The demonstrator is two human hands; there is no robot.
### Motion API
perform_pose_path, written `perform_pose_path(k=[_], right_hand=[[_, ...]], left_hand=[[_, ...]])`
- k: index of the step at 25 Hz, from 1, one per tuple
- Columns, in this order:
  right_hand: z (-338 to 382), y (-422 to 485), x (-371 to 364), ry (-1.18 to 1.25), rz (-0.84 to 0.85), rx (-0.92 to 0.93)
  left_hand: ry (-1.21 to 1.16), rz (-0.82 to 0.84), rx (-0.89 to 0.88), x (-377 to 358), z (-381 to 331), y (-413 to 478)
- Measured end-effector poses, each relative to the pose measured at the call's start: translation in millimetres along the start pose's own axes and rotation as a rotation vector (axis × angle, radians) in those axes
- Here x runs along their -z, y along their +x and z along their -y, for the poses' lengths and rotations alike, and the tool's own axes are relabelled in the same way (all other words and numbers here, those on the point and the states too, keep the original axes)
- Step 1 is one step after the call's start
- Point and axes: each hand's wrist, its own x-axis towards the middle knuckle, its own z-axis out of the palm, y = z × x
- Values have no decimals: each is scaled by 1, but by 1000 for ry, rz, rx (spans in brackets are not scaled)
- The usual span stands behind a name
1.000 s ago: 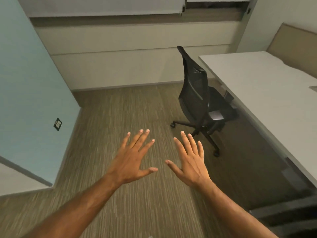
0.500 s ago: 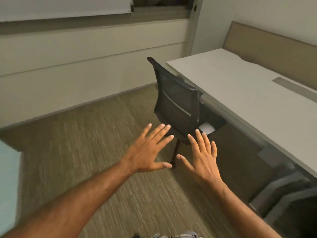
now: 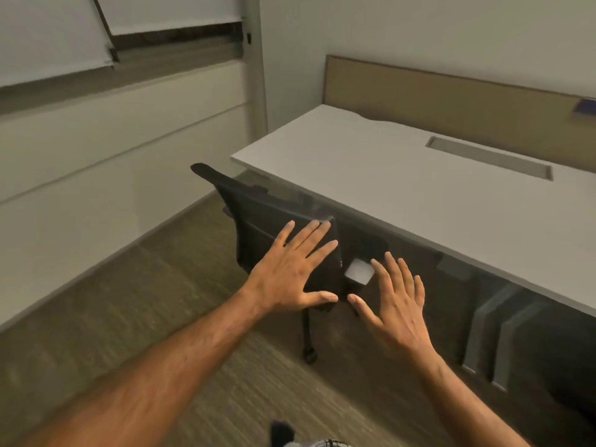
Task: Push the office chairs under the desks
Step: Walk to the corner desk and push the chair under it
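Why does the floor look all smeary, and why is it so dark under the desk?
Head view: the carpet is streaked with motion blur, most near the bottom edge. Head view: the left hand and right hand look sharper. Head view: deep shadow lies under the desk, so the chair seat is hard to make out.

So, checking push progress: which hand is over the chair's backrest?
The left hand, fingers spread across the black backrest; whether it touches is unclear. The right hand hangs open beside the backrest, over the seat.
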Motion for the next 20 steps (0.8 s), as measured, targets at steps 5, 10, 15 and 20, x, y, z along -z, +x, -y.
perform_pose_path(k=[5,10,15,20], right_hand=[[33,74,-21,7,7,-59],[80,134,-42,-2,-36,-75],[121,186,-72,-75,-16,-141],[150,219,-80,-237,-12,-236]], left_hand=[[16,63,-61,-16,76,47],[7,80,-64,-35,158,74],[-8,134,-112,-63,241,95],[-205,216,-287,-77,299,108]])
